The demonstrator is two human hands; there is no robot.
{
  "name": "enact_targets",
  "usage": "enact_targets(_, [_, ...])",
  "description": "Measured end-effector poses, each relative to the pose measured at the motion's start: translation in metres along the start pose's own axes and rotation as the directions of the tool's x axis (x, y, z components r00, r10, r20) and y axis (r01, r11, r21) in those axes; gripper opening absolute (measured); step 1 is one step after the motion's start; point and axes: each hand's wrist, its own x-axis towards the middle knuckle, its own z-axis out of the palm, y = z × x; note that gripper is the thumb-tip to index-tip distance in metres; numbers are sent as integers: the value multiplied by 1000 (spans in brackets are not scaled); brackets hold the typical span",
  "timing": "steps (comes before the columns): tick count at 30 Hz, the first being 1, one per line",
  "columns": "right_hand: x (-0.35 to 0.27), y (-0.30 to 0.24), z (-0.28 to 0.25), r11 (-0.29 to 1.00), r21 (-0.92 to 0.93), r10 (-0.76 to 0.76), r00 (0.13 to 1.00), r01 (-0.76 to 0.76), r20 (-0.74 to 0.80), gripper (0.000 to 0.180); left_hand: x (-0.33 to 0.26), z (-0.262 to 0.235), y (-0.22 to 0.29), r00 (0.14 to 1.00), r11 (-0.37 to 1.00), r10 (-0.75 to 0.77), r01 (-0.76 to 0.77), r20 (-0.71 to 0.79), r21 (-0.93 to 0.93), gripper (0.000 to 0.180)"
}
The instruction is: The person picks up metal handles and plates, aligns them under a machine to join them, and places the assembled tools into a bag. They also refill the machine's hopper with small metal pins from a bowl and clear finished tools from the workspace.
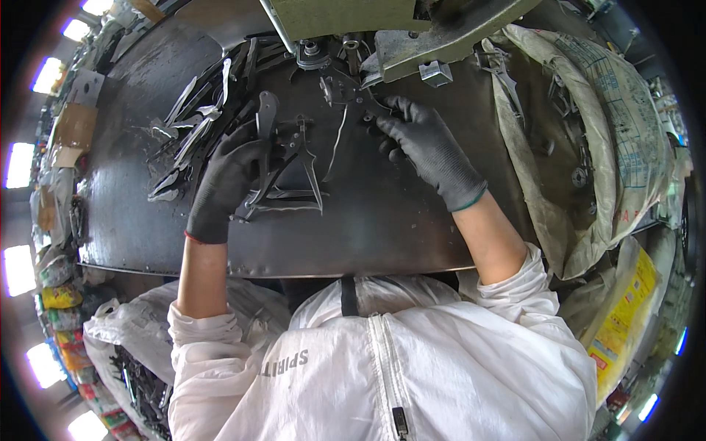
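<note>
To the left of our left hand lies a heap of thin metal parts (195, 125), many of them roughly lengthwise; we judge it is kept there as a supply within easy reach. Our left hand (229, 173) is curled around a grey handle piece (268, 110), rounded end up and away from us, perhaps so that end stays free. Just right of this hand, a few jointed loose parts (309, 158) lie in an angular tangle; whether the fingers touch them we cannot tell.

Between the hands and a little beyond them, a metal part (337, 90) sits beneath the machine head (351, 51), with a thin bright strip (337, 140) running back toward us. Our right hand (430, 143) is half closed beside it, thumb and forefinger close together; we cannot tell whether they pinch anything. Right of that hand, a pale sack (618, 125) gapes open with metal pieces inside, its rim perhaps folded back for access.

As for room, the heap crowds the left hand's outer side. Bare bench (397, 228) spreads between our wrists, down to the front edge (331, 275) near our body. Overhead, the machine's bracket (419, 59) limits lifting forward, while the sack's rim bounds the right hand's outward swing.
</note>
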Motion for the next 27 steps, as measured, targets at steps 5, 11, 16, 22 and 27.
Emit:
enact_targets(5, [2, -17, 0, 997, 11, 79, 996, -79, 31, 24, 5, 29, 3, 984, 992, -102, 111, 145, -56, 36])
enact_targets(11, [14, 18, -14, 988, -82, 138, 989, -133, 54, 24, -6, 70, 4, 981, 987, -142, 150, 129, -59, 37])
enact_targets(16, [15, 29, -16, 993, -97, 70, 997, -66, 36, 34, -1, 63, -1, 935, 964, -249, 264, 253, -30, 41])
enact_targets(22, [4, 31, -7, 998, 59, 8, 1000, -9, 27, 15, -1, 87, 27, 953, 985, -100, 54, 287, 165, 42])
enact_targets(27, [7, 31, -9, 979, 15, -205, 979, 205, -6, 16, 15, 111, 29, 902, 992, -105, 64, 420, 111, 41])
